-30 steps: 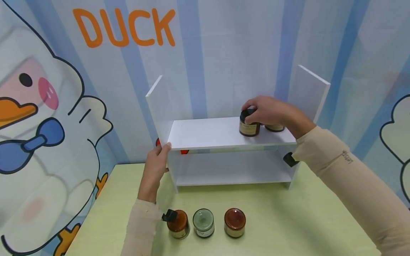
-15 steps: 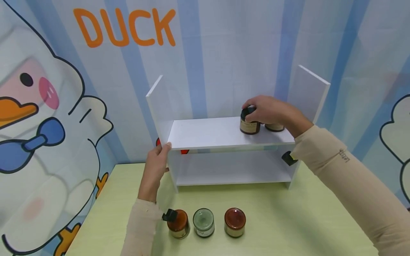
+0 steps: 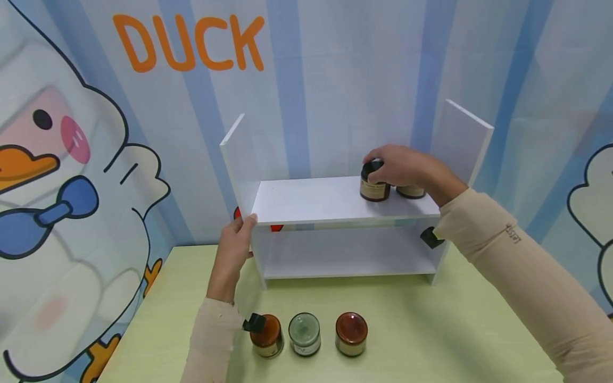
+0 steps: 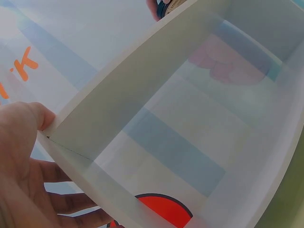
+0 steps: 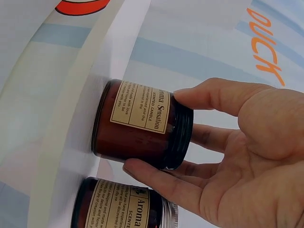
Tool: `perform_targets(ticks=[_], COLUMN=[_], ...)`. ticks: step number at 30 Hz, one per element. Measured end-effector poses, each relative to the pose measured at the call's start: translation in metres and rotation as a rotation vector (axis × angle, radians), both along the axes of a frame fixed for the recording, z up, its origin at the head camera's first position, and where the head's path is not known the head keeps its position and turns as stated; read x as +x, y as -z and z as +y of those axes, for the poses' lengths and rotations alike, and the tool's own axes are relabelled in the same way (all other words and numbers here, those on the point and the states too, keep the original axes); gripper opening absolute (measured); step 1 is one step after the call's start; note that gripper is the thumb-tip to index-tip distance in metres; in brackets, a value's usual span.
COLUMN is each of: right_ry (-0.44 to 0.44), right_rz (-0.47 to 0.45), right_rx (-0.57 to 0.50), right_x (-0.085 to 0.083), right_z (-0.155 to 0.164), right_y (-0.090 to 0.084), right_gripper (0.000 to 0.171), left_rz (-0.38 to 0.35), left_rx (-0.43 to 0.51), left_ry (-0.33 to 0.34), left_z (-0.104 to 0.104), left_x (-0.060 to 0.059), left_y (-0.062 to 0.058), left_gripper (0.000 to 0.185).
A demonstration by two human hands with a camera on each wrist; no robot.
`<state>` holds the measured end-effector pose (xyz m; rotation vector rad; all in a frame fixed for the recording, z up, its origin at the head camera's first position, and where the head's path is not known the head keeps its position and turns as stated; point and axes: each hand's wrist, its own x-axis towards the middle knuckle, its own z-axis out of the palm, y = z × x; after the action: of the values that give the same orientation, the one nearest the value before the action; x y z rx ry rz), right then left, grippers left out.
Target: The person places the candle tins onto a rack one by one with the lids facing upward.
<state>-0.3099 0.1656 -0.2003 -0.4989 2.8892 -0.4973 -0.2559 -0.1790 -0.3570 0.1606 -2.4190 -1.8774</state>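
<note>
My right hand [image 3: 402, 164] grips a dark brown scented candle jar [image 5: 135, 121] by its black lid, thumb on one side and fingers on the other. The jar stands upright on the top board of a white two-tier shelf [image 3: 306, 199], toward its right end. Beside it is a second brown candle jar [image 5: 116, 206] with a silver lid, partly behind my right hand in the head view. My left hand [image 3: 233, 244] holds the shelf's left side panel where the top board meets it; the thumb lies on the front edge and the fingers reach round the outside.
Three jars stand on the pale green table in front of the shelf: an amber jar [image 3: 266, 336], a green jar [image 3: 304, 334] and a reddish-brown jar [image 3: 351, 334]. Upright side panels [image 3: 462, 138] rise at both shelf ends. A printed duck backdrop [image 3: 325, 90] hangs behind.
My right hand and the candle jar have shifted slightly back on the top board. My left hand keeps its hold on the shelf, and the three jars on the table have not moved.
</note>
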Motion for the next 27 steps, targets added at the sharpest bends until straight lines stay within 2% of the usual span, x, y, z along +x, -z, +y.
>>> perform_targets(ticks=[19,27], right_ry=[0.022,0.000], right_rz=[0.002,0.016], right_rx=[0.027,0.027], right_x=[0.0020,0.0034], right_z=[-0.0027,-0.0022], right_y=[-0.0012,-0.0020], right_gripper=[0.056,0.056], left_rz=[-0.008,-0.020], left_rx=[-0.006,-0.012], left_ry=[-0.006,-0.013], left_z=[0.0015,0.0018], left_x=[0.0014,0.0020], left_y=[-0.0011,-0.0021], left_gripper=[0.074,0.076])
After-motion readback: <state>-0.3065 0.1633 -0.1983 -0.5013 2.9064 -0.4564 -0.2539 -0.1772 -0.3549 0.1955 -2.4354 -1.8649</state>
